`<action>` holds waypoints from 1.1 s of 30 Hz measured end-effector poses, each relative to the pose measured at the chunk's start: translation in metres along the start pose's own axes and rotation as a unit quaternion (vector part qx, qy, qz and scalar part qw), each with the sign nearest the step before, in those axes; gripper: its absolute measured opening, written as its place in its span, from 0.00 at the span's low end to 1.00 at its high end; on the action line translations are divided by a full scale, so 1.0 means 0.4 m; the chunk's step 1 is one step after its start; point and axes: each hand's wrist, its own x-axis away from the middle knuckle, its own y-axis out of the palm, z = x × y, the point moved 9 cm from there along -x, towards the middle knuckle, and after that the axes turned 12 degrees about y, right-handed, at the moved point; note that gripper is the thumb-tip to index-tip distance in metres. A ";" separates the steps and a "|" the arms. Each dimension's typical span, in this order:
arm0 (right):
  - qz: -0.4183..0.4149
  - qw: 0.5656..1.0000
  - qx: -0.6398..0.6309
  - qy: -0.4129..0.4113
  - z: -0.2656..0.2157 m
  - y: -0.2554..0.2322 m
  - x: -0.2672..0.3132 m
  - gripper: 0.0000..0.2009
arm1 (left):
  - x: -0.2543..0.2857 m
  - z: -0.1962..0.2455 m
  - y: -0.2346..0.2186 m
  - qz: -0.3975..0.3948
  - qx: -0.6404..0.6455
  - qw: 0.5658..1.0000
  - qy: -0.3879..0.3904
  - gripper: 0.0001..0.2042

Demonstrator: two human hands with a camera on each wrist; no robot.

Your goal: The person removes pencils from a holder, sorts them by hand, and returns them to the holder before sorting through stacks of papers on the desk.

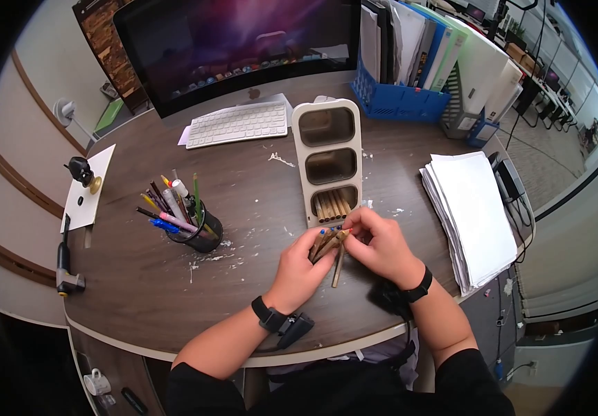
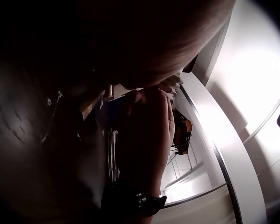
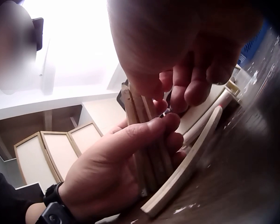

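At a dk. wood-grain desk point(image 1: 126, 277), a person's L hand point(image 1: 299, 268) wraps a bundle of pencils point(image 3: 152, 172), prob. to keep them together w/ the tips free for the other side. R hand point(image 1: 388, 251) bends in over those tips, fingers curled; whether it pinches one, can't tell. A single pencil point(image 1: 338, 272), red-tipped, slants apart from the bunch; what supports it is unclear.

Just beyond, dead ahead, prob. for easy reach by both hands: a pale 3-compartment holder point(image 1: 324, 104), more pencils point(image 1: 331, 206) side by side in its nearest slot.

To the L, a blk. mesh pen cup point(image 1: 205, 236) keeps mixed pens standing; to the R, a paper stack point(image 1: 469, 215) sits by the desk edge, likely out of the way. Keyboard point(image 1: 240, 127) is up near the monitor point(image 1: 243, 41), prob. to free work room. Apple-shaped logo point(image 1: 254, 93) below the screen is the only brand mark made out. Back R, a blue file rack point(image 1: 403, 102) holds folders point(image 1: 427, 45) upright; no legible labels.
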 end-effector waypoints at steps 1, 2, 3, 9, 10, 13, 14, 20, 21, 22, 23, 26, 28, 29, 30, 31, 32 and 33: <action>0.000 1.000 -0.001 0.001 -0.001 0.004 0.002 0.08 | 0.000 0.002 -0.002 0.007 0.004 1.000 0.001 0.15; -0.004 1.000 -0.004 -0.001 -0.004 0.009 0.005 0.08 | 0.000 0.004 -0.001 0.005 0.003 1.000 0.000 0.15; -0.007 1.000 -0.007 -0.003 -0.007 0.014 0.009 0.07 | 0.001 0.003 -0.004 0.014 0.004 1.000 -0.010 0.15; -0.175 0.951 0.253 0.016 -0.009 0.041 0.037 0.11 | 0.010 -0.046 -0.010 0.066 0.105 0.992 -0.039 0.12; -0.183 0.947 0.262 0.006 -0.006 0.051 0.041 0.14 | 0.007 -0.038 -0.018 0.079 0.108 0.991 -0.019 0.12; -0.235 0.944 0.229 -0.004 -0.012 0.091 0.059 0.14 | 0.005 -0.018 -0.030 0.087 0.092 0.992 -0.014 0.11; -0.261 0.934 0.244 0.002 -0.003 0.103 0.068 0.15 | 0.006 -0.018 -0.031 0.088 0.092 0.992 -0.014 0.11; -0.220 0.949 0.222 0.026 -0.007 0.088 0.081 0.10 | 0.006 -0.001 -0.043 0.101 0.112 0.988 0.029 0.12; -0.221 0.949 0.222 0.025 -0.001 0.087 0.079 0.10 | 0.006 0.003 -0.046 0.106 0.123 0.986 0.044 0.14; -0.209 0.949 0.237 -0.003 -0.004 0.083 0.077 0.09 | 0.004 0.009 -0.047 0.112 0.134 0.983 0.059 0.15; -0.196 0.947 0.252 -0.030 -0.011 0.080 0.074 0.09 | 0.003 0.011 -0.046 0.112 0.134 0.983 0.059 0.15; -0.180 0.969 0.166 0.018 -0.043 0.065 0.052 0.12 | 0.002 0.023 -0.051 0.129 0.153 0.978 0.056 0.19; -0.142 0.984 0.104 0.000 -0.058 0.057 0.049 0.13 | 0.001 0.024 -0.049 0.122 0.168 0.977 0.045 0.26; -0.103 0.994 0.043 -0.019 -0.067 0.040 0.047 0.15 | 0.000 0.028 -0.049 0.122 0.167 0.977 0.045 0.26; -0.076 0.995 0.029 -0.061 -0.066 0.036 0.050 0.19 | -0.002 0.030 -0.044 0.116 0.175 0.977 0.040 0.27; -0.076 0.995 0.029 -0.061 -0.063 0.038 0.049 0.19 | -0.003 0.030 -0.040 0.109 0.183 0.976 0.035 0.28; -0.059 0.995 0.018 -0.073 -0.069 0.034 0.048 0.23 | -0.003 0.028 -0.038 0.109 0.183 0.976 0.034 0.28; -0.041 0.996 0.007 -0.085 -0.075 0.029 0.048 0.26 | -0.004 0.023 -0.032 0.096 0.174 0.980 0.029 0.26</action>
